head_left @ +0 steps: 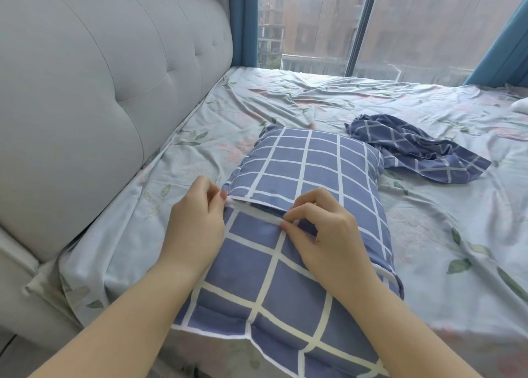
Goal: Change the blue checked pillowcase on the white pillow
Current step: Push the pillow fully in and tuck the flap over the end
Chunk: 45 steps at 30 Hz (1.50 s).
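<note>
Head camera view, looking down at a bed covered by a pale blue sheet printed with leaves and pink flowers. A stuffed pillow in a blue checked pillowcase is seen lying on the sheet in the middle of the picture, its length running away from the viewer and its near end at the bottom edge. The white pillow inside is covered by the case. An overlapping opening is seen running across the case about halfway along, with a thin white strip in the gap; whether this is hem or pillow cannot be told.

The left hand is placed at the left end of that opening, and the edge of the cloth is pinched between its thumb and fingers. The right hand is laid on top of the case, and the white edge of the lower flap is pinched by its curled fingers.

A second checked pillowcase is seen crumpled and flat on the sheet, just beyond and to the right of the pillow. A grey padded headboard is set along the left side. A large window framed by blue curtains is seen beyond the bed.
</note>
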Each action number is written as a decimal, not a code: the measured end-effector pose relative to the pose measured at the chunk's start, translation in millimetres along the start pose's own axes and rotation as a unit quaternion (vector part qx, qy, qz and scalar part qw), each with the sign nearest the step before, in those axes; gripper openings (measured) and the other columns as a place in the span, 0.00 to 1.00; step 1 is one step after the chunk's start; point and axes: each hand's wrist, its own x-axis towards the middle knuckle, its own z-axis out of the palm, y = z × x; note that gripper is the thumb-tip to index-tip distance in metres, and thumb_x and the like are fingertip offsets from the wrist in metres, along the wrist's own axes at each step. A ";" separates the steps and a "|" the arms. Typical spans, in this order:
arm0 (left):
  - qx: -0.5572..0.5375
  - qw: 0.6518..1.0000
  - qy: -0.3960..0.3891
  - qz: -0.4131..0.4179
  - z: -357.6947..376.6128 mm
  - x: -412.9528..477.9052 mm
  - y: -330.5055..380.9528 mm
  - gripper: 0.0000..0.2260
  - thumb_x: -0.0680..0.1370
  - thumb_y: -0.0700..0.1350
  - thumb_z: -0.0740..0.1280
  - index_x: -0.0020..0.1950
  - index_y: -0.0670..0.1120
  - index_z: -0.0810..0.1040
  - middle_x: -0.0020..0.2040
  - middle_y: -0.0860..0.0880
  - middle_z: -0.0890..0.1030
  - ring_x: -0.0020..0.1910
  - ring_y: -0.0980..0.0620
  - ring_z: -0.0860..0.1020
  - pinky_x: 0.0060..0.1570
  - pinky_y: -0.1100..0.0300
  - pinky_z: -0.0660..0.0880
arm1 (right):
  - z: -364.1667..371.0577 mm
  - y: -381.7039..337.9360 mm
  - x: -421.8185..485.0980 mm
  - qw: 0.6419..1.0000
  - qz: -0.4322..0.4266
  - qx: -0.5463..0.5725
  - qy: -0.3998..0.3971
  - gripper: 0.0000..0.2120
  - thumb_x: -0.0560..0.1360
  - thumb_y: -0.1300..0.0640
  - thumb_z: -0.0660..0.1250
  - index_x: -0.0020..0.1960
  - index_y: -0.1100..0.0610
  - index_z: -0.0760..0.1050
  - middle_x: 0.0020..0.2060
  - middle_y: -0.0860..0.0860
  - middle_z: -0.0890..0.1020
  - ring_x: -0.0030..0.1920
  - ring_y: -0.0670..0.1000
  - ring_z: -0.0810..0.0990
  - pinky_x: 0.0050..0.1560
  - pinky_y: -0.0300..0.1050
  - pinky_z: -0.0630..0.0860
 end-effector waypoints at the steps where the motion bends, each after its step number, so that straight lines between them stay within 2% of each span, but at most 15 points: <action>1: -0.009 1.000 0.002 0.027 -0.4 -3.0 2.7 0.10 0.83 0.45 0.59 0.44 0.42 0.70 0.34 0.48 0.75 0.34 0.51 0.71 0.33 0.62 0.67 | 1.8 -1.6 1.7 1.000 -0.002 0.003 -0.011 0.04 0.72 0.57 0.75 0.46 0.55 0.83 0.49 0.44 0.76 0.42 0.48 0.78 0.41 0.49 0.78; 3: -0.022 0.997 0.002 0.072 0.4 -9.8 7.5 0.09 0.83 0.44 0.60 0.43 0.44 0.70 0.33 0.50 0.74 0.36 0.51 0.72 0.36 0.60 0.68 | 8.8 -5.3 6.7 0.999 -0.010 0.015 -0.028 0.09 0.70 0.51 0.76 0.48 0.53 0.84 0.54 0.45 0.76 0.47 0.49 0.78 0.46 0.48 0.77; 5: -0.021 0.994 -0.002 0.104 2.3 -15.8 11.1 0.09 0.82 0.44 0.61 0.42 0.47 0.69 0.31 0.52 0.73 0.36 0.53 0.73 0.37 0.58 0.68 | 18.1 -10.9 13.1 0.999 -0.010 0.037 -0.014 0.10 0.69 0.49 0.75 0.45 0.54 0.84 0.55 0.46 0.77 0.50 0.50 0.78 0.49 0.50 0.77; 9: -0.041 0.992 -0.018 0.119 1.0 -18.9 11.5 0.09 0.82 0.44 0.62 0.41 0.48 0.70 0.30 0.53 0.73 0.34 0.54 0.73 0.38 0.58 0.69 | 27.8 -13.9 22.6 0.997 -0.002 0.055 0.055 0.09 0.69 0.51 0.74 0.39 0.56 0.82 0.51 0.48 0.79 0.46 0.47 0.80 0.45 0.48 0.78; 13: -0.049 0.991 -0.039 0.122 -2.1 -17.2 8.4 0.09 0.82 0.43 0.61 0.42 0.46 0.70 0.31 0.52 0.74 0.34 0.54 0.73 0.36 0.60 0.69 | 31.6 -14.4 19.8 0.998 -0.027 0.041 0.027 0.16 0.70 0.43 0.72 0.43 0.57 0.78 0.47 0.47 0.79 0.44 0.49 0.81 0.41 0.50 0.78; 19: -0.056 0.988 -0.040 0.137 3.3 -21.2 8.1 0.08 0.83 0.44 0.59 0.44 0.46 0.68 0.32 0.51 0.74 0.35 0.49 0.73 0.37 0.53 0.70 | 36.6 -16.4 19.1 0.998 -0.061 -0.011 0.033 0.10 0.78 0.50 0.67 0.45 0.57 0.78 0.43 0.47 0.78 0.40 0.50 0.78 0.35 0.50 0.76; 25: -0.035 0.990 -0.023 0.133 4.6 -18.0 8.1 0.08 0.83 0.45 0.58 0.44 0.46 0.66 0.32 0.48 0.74 0.33 0.48 0.72 0.36 0.49 0.70 | 37.1 -15.3 21.3 0.997 -0.064 0.007 0.036 0.09 0.77 0.54 0.68 0.41 0.58 0.79 0.41 0.49 0.76 0.40 0.52 0.79 0.33 0.51 0.76; 29: 0.010 0.992 -0.022 0.125 6.1 -16.7 6.3 0.08 0.83 0.47 0.56 0.46 0.46 0.66 0.33 0.48 0.74 0.34 0.44 0.74 0.35 0.43 0.72 | 39.8 -16.3 20.6 0.998 -0.060 -0.016 0.029 0.10 0.76 0.56 0.68 0.38 0.59 0.77 0.38 0.49 0.74 0.35 0.52 0.75 0.30 0.51 0.74; 32: 0.052 0.992 -0.034 0.109 2.7 -14.1 2.0 0.08 0.83 0.48 0.55 0.45 0.49 0.64 0.33 0.48 0.74 0.35 0.42 0.74 0.36 0.45 0.73 | 38.0 -16.3 21.3 0.998 -0.055 -0.007 0.020 0.09 0.76 0.57 0.68 0.38 0.58 0.77 0.38 0.48 0.73 0.35 0.51 0.74 0.31 0.51 0.74; 35: 0.047 0.995 -0.044 0.078 -3.9 -8.4 -4.4 0.11 0.83 0.48 0.57 0.41 0.52 0.63 0.33 0.49 0.73 0.35 0.44 0.73 0.38 0.45 0.73 | 34.9 -15.9 21.4 0.999 -0.053 -0.002 0.010 0.08 0.76 0.56 0.68 0.39 0.57 0.78 0.38 0.47 0.74 0.35 0.50 0.74 0.32 0.51 0.75; 38: 0.039 0.998 -0.043 0.035 -7.7 -6.3 -10.3 0.12 0.83 0.45 0.59 0.40 0.50 0.66 0.34 0.50 0.74 0.36 0.47 0.73 0.40 0.48 0.72 | 34.3 -16.8 20.8 0.999 -0.049 -0.003 -0.008 0.07 0.76 0.57 0.70 0.39 0.57 0.78 0.38 0.47 0.74 0.36 0.49 0.74 0.33 0.51 0.75; 42: 0.081 0.996 0.000 0.031 -6.9 -6.3 -18.3 0.09 0.81 0.44 0.64 0.41 0.45 0.73 0.46 0.49 0.72 0.46 0.49 0.70 0.45 0.60 0.66 | 31.9 -17.3 21.3 0.999 -0.032 0.015 -0.006 0.07 0.75 0.58 0.71 0.39 0.57 0.78 0.38 0.47 0.74 0.36 0.51 0.75 0.34 0.53 0.75; 45: 0.029 0.997 -0.050 -0.054 -11.6 1.9 -24.6 0.11 0.81 0.45 0.65 0.40 0.43 0.75 0.40 0.49 0.76 0.39 0.52 0.72 0.38 0.64 0.67 | 25.5 -14.9 21.3 0.999 -0.022 0.034 -0.002 0.06 0.74 0.58 0.72 0.39 0.56 0.79 0.38 0.46 0.74 0.36 0.51 0.75 0.35 0.54 0.75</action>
